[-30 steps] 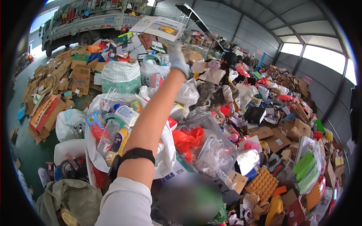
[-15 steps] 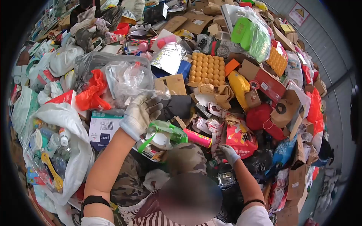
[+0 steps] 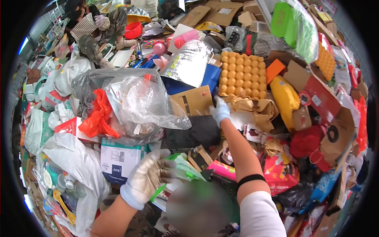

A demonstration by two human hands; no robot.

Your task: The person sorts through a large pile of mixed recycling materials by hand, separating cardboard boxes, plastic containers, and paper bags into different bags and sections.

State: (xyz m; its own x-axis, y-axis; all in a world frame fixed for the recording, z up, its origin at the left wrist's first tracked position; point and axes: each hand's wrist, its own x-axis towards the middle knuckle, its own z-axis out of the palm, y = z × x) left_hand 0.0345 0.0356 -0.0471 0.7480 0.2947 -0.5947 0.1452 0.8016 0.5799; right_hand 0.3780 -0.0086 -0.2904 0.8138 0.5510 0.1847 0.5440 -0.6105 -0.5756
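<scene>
My left hand, in a whitish work glove, hovers low at the front with its fingers loosely bent and apart, holding nothing. Just beside it lies a clear plastic bag with green trim. My right hand, also gloved, reaches forward with its fingers extended at the right edge of a brown cardboard box. Below that box is a black bag. A yellow egg tray lies beyond my right hand, and crumpled brown paper is to its right.
Mixed waste surrounds me. A white sack of bottles stands at left, beside a white-and-blue box. Clear plastic bags and a red bag lie ahead. Another person sits at the far left.
My right hand has moved from the front right, forward to the cardboard box. My left hand has drawn back towards me. The view has shifted, too.
</scene>
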